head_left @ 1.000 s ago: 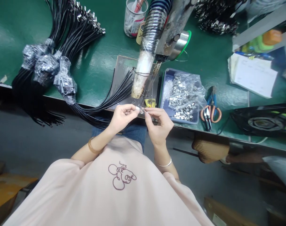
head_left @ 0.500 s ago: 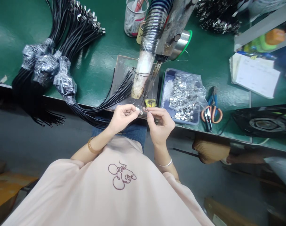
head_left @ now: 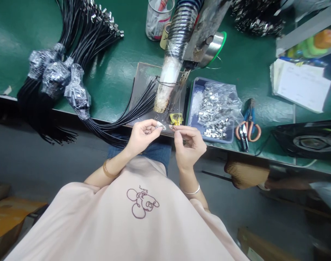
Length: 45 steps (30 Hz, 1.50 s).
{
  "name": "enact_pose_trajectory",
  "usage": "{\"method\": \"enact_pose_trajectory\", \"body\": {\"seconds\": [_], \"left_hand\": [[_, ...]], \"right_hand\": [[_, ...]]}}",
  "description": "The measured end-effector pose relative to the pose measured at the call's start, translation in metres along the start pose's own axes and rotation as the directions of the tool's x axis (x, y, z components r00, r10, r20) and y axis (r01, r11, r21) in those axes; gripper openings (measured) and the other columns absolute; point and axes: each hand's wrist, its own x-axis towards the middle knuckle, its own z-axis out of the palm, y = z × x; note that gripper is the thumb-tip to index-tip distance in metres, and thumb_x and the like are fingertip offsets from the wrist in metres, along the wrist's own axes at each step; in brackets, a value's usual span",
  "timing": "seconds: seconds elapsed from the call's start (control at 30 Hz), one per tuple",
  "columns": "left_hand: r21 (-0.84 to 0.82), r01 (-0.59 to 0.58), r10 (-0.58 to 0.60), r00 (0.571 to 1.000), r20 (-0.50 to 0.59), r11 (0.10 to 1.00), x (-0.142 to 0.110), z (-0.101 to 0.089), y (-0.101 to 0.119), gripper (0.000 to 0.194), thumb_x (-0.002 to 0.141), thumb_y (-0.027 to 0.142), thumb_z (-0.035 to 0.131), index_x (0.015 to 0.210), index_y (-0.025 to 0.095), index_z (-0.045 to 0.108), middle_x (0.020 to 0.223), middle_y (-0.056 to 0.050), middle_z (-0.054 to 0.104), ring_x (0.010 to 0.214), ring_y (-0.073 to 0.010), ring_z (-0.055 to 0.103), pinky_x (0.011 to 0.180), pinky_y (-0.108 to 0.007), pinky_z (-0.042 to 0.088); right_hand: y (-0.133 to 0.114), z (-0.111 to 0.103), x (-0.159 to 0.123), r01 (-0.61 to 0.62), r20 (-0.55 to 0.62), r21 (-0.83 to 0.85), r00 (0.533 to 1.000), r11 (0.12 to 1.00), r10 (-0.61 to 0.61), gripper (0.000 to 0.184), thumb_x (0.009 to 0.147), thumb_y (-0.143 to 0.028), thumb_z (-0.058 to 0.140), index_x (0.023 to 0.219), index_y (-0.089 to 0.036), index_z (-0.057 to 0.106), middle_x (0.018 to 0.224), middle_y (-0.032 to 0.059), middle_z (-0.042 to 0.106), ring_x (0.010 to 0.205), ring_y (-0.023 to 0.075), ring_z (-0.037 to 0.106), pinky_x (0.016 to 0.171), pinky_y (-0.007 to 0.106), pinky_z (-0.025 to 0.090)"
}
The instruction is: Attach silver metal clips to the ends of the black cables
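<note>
Reading the bench as a dial, with the gap between the person's hands at its centre, I find brown-orange cardboard point(head_left: 10, 210) down by the floor at eight o'clock. At ten lie black cable bundles point(head_left: 53, 74) bound in clear film, with metal-tipped ends point(head_left: 111, 23) fanning toward eleven. A hank of loose cables point(head_left: 119, 125) runs from them onto a grey board point(head_left: 143, 69), passing beyond the left hand point(head_left: 143, 136), at nine. Its thumb and forefinger meet on a tiny shiny bit point(head_left: 162, 126), too small to make out. At twelve a taped hose point(head_left: 165, 85) hangs over the board and blocks part of it from sight; a tin of odds and ends point(head_left: 156, 23) stands beyond. A yellow pad point(head_left: 176, 119) sits close by at one. At four the right hand point(head_left: 191, 145) pinches a reddish sliver point(head_left: 173, 127), its tips apart from the left's. Further round come a solder spool point(head_left: 216, 47) at one, a blue tray point(head_left: 231, 136) at two, its metal pieces partly under a plastic bag point(head_left: 224, 98), then pliers point(head_left: 248, 125) and a black fan-like device point(head_left: 316, 141) at three.

As for writing, the pink shirt point(head_left: 165, 221) bears a round-eared cartoon with small script I can't read; the papers point(head_left: 303, 85) at two show only faint marks.
</note>
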Motion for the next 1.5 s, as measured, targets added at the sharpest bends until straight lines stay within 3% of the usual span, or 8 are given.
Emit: {"method": "enact_pose_trajectory", "body": {"seconds": [0.2, 0.63, 0.83, 1.2, 1.5], "left_hand": [[-0.002, -0.031, 0.031, 0.999, 0.017, 1.000, 0.003, 0.002, 0.005, 0.022, 0.070, 0.033, 0.077, 0.064, 0.013, 0.069, 0.054, 0.003, 0.055, 0.051, -0.0060, 0.042, 0.050, -0.019, 0.038], [0.029, -0.031, 0.031, 0.999, -0.009, 0.999, 0.009, 0.003, 0.008, 0.019, 0.069, 0.028, 0.073, 0.059, 0.013, 0.068, 0.054, 0.002, 0.058, 0.051, -0.0070, 0.044, 0.051, -0.020, 0.038], [0.049, -0.034, 0.036, 0.999, -0.032, 0.998, 0.010, 0.003, 0.008, 0.013, 0.066, 0.025, 0.072, 0.061, 0.013, 0.072, 0.054, 0.001, 0.061, 0.052, -0.0072, 0.046, 0.051, -0.019, 0.037], [0.086, -0.031, 0.039, 0.996, -0.084, 0.996, 0.012, 0.008, 0.008, 0.015, 0.068, 0.027, 0.072, 0.062, 0.013, 0.069, 0.059, 0.000, 0.061, 0.057, -0.0087, 0.050, 0.053, -0.018, 0.045], [0.211, -0.096, 0.123, 0.985, -0.120, 0.973, 0.011, 0.012, 0.007, 0.014, 0.070, 0.024, 0.068, 0.061, 0.013, 0.068, 0.052, 0.004, 0.051, 0.049, -0.0055, 0.037, 0.045, -0.017, 0.033]], "right_hand": [[0.001, 0.002, 0.004, 0.054, 0.084, -0.066, 0.995, 0.996, -0.048, 0.008, 0.090, -0.015, 0.066, 0.084, -0.021, 0.066, 0.090, 0.0029, 0.076, 0.084, 0.0156, 0.075, 0.070, 0.027, 0.063], [0.006, 0.004, 0.006, 0.310, 0.141, -0.213, 0.948, 0.927, -0.285, 0.015, 0.086, -0.007, 0.067, 0.087, -0.022, 0.065, 0.090, 0.0029, 0.078, 0.083, 0.0168, 0.076, 0.076, 0.032, 0.063], [0.010, 0.004, 0.007, 0.391, 0.165, -0.259, 0.919, 0.883, -0.359, 0.018, 0.086, -0.004, 0.065, 0.088, -0.022, 0.063, 0.092, 0.0049, 0.079, 0.084, 0.0161, 0.077, 0.074, 0.028, 0.064], [0.009, 0.007, 0.010, 0.419, 0.173, -0.276, 0.907, 0.865, -0.384, 0.019, 0.087, -0.004, 0.065, 0.092, -0.023, 0.065, 0.094, 0.0047, 0.079, 0.085, 0.0155, 0.077, 0.077, 0.026, 0.063], [0.009, 0.007, 0.012, 0.375, 0.167, -0.283, 0.926, 0.883, -0.339, 0.015, 0.089, -0.009, 0.064, 0.089, -0.023, 0.067, 0.093, 0.0042, 0.079, 0.084, 0.0166, 0.077, 0.075, 0.030, 0.064]]}}
